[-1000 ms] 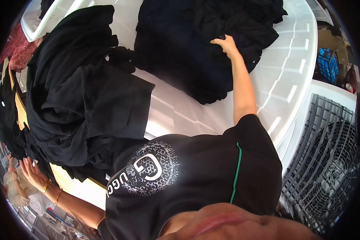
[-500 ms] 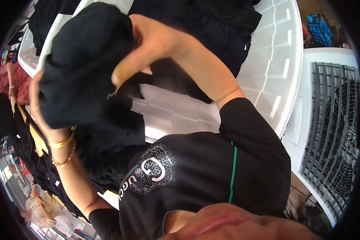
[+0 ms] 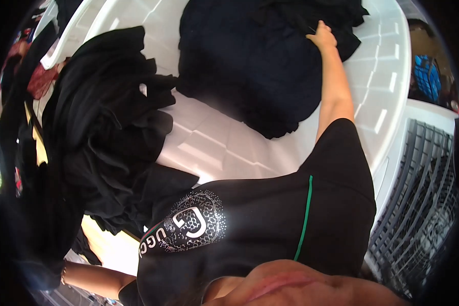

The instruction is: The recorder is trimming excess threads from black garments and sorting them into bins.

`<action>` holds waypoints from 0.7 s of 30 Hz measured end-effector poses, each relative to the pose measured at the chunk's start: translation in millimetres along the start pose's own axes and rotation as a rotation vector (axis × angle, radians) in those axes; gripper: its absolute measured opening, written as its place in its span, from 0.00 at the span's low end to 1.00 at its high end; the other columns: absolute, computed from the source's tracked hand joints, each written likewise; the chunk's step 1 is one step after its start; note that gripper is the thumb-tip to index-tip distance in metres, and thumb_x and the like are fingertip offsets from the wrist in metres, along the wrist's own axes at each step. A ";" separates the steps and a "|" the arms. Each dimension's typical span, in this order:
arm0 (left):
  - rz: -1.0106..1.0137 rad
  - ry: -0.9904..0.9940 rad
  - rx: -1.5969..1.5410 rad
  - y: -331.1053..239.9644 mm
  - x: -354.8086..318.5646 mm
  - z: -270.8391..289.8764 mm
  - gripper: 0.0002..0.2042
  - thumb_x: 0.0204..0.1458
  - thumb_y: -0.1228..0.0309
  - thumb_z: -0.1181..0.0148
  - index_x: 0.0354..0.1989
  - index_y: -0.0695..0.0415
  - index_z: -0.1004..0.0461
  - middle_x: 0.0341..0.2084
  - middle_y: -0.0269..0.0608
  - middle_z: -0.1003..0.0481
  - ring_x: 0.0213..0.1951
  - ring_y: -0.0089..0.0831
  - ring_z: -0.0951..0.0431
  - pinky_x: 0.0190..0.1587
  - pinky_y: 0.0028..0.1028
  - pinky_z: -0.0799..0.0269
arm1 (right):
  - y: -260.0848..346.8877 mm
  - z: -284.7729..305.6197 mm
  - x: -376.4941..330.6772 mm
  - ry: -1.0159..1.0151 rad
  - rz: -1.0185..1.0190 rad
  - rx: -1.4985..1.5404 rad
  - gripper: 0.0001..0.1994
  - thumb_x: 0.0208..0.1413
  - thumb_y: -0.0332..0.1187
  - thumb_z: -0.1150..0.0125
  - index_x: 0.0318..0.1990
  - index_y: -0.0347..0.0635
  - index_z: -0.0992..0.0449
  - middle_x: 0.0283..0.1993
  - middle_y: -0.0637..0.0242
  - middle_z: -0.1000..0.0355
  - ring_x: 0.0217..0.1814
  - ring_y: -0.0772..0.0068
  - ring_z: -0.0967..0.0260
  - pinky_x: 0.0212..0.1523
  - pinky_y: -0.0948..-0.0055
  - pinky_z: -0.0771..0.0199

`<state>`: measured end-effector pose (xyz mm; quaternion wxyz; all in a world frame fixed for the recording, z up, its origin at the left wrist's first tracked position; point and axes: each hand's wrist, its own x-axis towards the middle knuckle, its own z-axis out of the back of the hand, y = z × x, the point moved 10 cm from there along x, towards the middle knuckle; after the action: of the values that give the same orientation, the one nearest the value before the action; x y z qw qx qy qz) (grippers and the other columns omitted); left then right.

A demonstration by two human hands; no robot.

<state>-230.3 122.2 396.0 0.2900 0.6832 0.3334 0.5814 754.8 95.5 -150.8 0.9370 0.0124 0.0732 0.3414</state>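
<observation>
My right hand [image 3: 322, 36] has returned to grasp the dark garment pile [image 3: 260, 66] on the white tabletop [image 3: 214, 148]; I cannot see my left hand.

Bright daylight, glare on white table [image 3: 382, 76]; fisheye edges dark, blurry lwr left.

A garment workroom or clothing stall. A white plastic table [image 3: 387, 66] carries two heaps of dark clothes: a black pile [image 3: 107, 132] at its left edge and a navy pile [image 3: 250, 61] toward its far side. More dark garments [image 3: 15, 127] hang beyond the left edge. A grey slatted crate [image 3: 418, 204] stands off the right edge.
</observation>
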 end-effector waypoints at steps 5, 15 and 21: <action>-0.312 0.351 -1.419 -151.3 -80.6 43.2 0.17 0.59 0.67 0.51 0.54 0.61 0.29 0.50 0.41 0.27 0.51 0.31 0.27 0.57 0.27 0.34 | 18.5 -40.1 4.9 0.233 -0.005 0.346 0.53 0.39 0.39 0.28 0.70 0.38 0.57 0.41 0.52 0.25 0.21 0.68 0.28 0.29 0.71 0.26; -0.536 1.271 -2.496 -230.6 -157.4 143.3 0.15 0.43 0.90 0.47 0.41 0.66 0.27 0.38 0.38 0.23 0.43 0.25 0.25 0.50 0.21 0.31 | 6.8 -85.6 -2.0 -0.034 0.124 0.057 0.26 0.48 0.48 0.37 0.52 0.41 0.25 0.43 0.49 0.23 0.44 0.52 0.24 0.44 0.60 0.26; -0.958 1.174 -2.222 -215.3 -169.5 209.9 0.11 0.41 0.85 0.41 0.35 0.66 0.23 0.22 0.26 0.30 0.26 0.14 0.33 0.28 0.17 0.37 | 83.7 -75.9 -114.7 0.247 0.288 0.222 0.22 0.45 0.46 0.37 0.44 0.41 0.22 0.44 0.48 0.25 0.51 0.48 0.28 0.50 0.57 0.29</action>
<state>-65.8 117.3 92.7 0.6751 -0.4435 -0.0329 0.5886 603.6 84.1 -205.0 0.8553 0.0836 0.2221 0.4605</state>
